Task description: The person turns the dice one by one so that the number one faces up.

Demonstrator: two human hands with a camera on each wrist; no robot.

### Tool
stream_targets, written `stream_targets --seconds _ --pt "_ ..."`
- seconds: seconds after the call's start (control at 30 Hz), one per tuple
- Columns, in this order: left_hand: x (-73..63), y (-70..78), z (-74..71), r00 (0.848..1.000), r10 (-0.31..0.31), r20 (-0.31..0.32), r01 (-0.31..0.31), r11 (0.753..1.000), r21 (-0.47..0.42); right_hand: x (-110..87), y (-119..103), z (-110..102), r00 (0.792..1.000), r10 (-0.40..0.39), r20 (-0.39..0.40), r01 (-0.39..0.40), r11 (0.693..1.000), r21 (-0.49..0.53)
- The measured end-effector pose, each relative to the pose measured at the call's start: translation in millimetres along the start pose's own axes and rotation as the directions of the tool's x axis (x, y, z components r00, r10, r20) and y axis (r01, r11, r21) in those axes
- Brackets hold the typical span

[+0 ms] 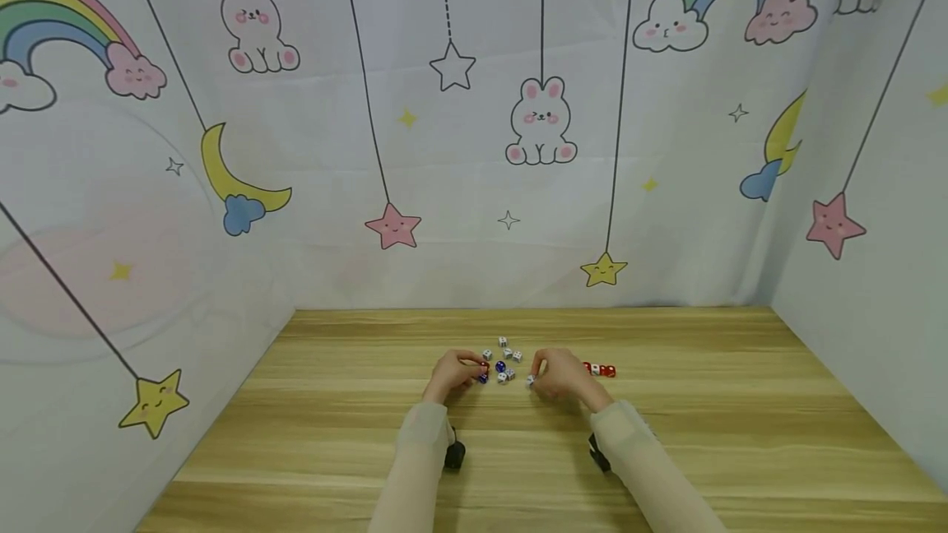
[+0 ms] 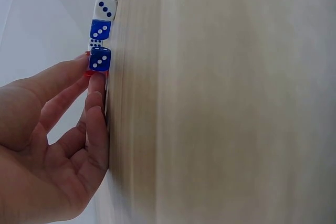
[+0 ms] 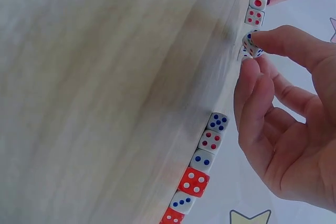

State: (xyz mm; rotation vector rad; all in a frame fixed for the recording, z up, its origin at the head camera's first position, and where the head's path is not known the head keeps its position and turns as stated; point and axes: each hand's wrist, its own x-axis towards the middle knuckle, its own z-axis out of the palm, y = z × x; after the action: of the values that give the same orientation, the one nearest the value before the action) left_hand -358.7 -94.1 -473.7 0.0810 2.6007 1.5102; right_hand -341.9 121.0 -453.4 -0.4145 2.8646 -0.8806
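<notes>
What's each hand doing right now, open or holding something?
Left hand: closed, pinching a red die.
Right hand: closed, pinching a white die.

Head view: high, facing forward-down over the desk [image 1: 296, 434]. Wrist views: low, close, sideways; head and right share the right grip [image 1: 563, 373].
</notes>
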Motion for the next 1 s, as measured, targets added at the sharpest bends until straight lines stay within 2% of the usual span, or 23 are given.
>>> stream_targets --seconds 0.17,0.4,0.6,1.0 --pt "1.1 -0.1 0.7 1.0 -0.006 0.001 0.006 1.0 -0.005 0.9 -2.4 1.7 1.0 -0.007 -0.015 0.006 0.998 -0.063" --pt "1.1 -1.8 0.4 1.0 0.014 -0.008 -0.014 1.0 0.023 2.9 -3.2 5.6 0.999 -0.045 -0.027 0.042 0.995 -0.087" --pt "1.5 -1.8 1.0 1.0 0.001 -0.007 0.0 1.0 0.014 2.6 -2.6 6.9 0.999 -0.049 -0.015 0.049 0.997 -0.06" --pt "1.1 -1.8 0.6 1.0 0.01 -0.001 -0.01 1.0 0.002 0.5 -1.0 3.9 0.998 -0.055 -0.011 0.055 0.998 0.019"
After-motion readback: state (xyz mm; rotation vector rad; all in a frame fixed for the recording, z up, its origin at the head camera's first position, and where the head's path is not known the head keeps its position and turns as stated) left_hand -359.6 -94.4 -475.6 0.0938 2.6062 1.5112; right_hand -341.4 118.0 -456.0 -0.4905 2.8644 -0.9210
